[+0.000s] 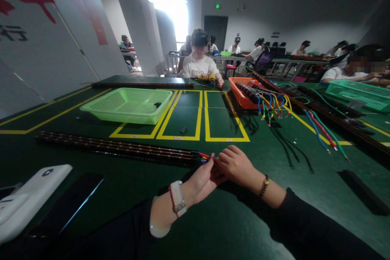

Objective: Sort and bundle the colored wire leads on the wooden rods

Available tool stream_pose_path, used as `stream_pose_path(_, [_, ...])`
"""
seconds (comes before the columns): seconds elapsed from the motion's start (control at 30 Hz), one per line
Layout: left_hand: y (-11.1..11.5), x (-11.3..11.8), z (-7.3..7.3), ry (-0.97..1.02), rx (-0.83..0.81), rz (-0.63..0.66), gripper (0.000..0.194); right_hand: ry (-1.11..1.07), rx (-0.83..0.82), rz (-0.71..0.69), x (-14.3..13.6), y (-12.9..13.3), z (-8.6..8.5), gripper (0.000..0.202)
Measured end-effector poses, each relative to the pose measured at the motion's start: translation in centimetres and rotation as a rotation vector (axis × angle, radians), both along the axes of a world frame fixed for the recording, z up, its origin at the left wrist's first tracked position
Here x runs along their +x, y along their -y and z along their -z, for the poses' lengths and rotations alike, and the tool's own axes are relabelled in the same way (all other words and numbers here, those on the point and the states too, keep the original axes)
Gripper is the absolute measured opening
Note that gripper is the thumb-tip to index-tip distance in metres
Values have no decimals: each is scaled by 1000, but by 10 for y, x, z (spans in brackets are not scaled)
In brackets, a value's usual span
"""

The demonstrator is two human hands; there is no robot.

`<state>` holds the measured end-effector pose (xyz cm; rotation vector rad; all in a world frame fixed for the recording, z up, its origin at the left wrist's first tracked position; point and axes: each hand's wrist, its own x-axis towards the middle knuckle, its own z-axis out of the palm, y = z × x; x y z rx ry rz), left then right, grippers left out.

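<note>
One wire harness lay at nine o'clock of my grip, seemingly unfinished, coloured leads pinched in my left hand, right hand curled alongside, hold hidden; lugged cable bundles, apparently done, one o'clock.

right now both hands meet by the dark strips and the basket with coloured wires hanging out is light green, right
That basket is orange, not light green, as the head view shows; the left hand and right hand do meet by the dark strips.

Dark bundle: left hand grips wires at its right end, right hand touching left. Light-green basket behind bundle; orange basket behind, farther right.
</note>
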<state>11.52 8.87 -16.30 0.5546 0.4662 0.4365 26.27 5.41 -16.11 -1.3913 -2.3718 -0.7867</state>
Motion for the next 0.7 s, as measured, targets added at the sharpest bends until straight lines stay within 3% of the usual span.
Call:
stream_pose_path(0.23, [1, 0, -6, -35, -10, -15, 21, 128, 88, -18, -6, 4, -3, 20])
stream_pose_path(0.47, [2, 1, -7, -77, -32, -34, 20, 134, -79, 65, -12, 7, -5, 17])
stream_pose_path(0.7, [2, 1, -5, -59, -6, -45, 19, 3, -315, 214, -7, 10, -37, 28])
